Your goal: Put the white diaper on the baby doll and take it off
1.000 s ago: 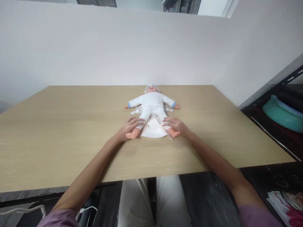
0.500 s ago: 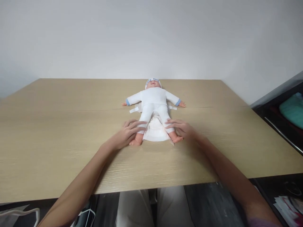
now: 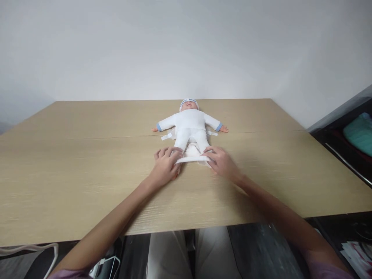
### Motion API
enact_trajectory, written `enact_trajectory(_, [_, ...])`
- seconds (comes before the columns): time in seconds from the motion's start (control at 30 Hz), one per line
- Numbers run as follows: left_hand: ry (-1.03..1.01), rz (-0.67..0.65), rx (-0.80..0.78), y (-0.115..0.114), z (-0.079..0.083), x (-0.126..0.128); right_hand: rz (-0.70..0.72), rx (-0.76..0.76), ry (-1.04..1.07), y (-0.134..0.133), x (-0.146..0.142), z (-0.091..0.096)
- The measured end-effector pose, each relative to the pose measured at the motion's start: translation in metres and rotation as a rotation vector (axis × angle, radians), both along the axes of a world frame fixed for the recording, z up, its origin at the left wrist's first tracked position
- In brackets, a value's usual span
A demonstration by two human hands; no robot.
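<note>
A baby doll [image 3: 190,119] in a white suit with blue cuffs and a lettered headband lies on its back, arms spread. Under its hips is a white diaper [image 3: 192,159], whose side tabs stick out at both sides of the waist. The diaper's front end is lifted between the doll's legs. My left hand [image 3: 166,164] pinches one corner of that end, and my right hand [image 3: 222,164] pinches the other. Both hands cover the doll's feet and lower legs.
The doll lies on a wooden table [image 3: 87,186] that meets a pale wall [image 3: 174,46] behind. To the right stands a dark shelf with a green cloth [image 3: 360,133] in it. Papers [image 3: 356,254] lie low at the right, and a white cable [image 3: 54,252] hangs at the lower left.
My hands have moved from resting over the doll's lower legs to the diaper's front corners. The front end, flat on the table before, is now raised.
</note>
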State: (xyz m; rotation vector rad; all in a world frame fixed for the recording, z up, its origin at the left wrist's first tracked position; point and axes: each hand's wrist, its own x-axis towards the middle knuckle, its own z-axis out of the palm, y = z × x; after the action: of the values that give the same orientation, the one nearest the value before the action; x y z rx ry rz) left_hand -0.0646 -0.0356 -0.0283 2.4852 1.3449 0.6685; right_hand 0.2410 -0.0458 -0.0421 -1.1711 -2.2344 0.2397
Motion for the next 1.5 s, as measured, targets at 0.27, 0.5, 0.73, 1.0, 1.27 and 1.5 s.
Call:
enact_trajectory(0.27, [-0.478, 0.038, -0.065, 0.09, 0.023, 0.01, -0.113, 0.059, 0.342, 0.089, -0.013, 0.023])
enact_trajectory(0.5, [-0.868, 0.08, -0.398, 0.176, 0.019, 0.042, -0.238, -0.54, 0.755, 0.163, -0.026, 0.029])
enact_trajectory(0.73, [-1.026, 0.08, -0.692, 0.144, 0.001, 0.034, -0.175, -0.692, 0.825, 0.128, -0.023, 0.019])
enact_trajectory(1.0, [-0.939, 0.041, -0.808, 0.079, 0.009, 0.002, -0.156, -0.584, 0.657, 0.064, 0.004, 0.018])
enact_trajectory(1.27, [-0.734, 0.149, -0.213, 0.071, 0.037, 0.004, -0.441, -0.149, 0.405, 0.045, 0.05, -0.027])
enact_trajectory(1.5, [-0.05, -0.143, 0.124, 0.058, 0.052, 0.082, -0.536, -0.097, 0.177, 0.043, 0.05, -0.045])
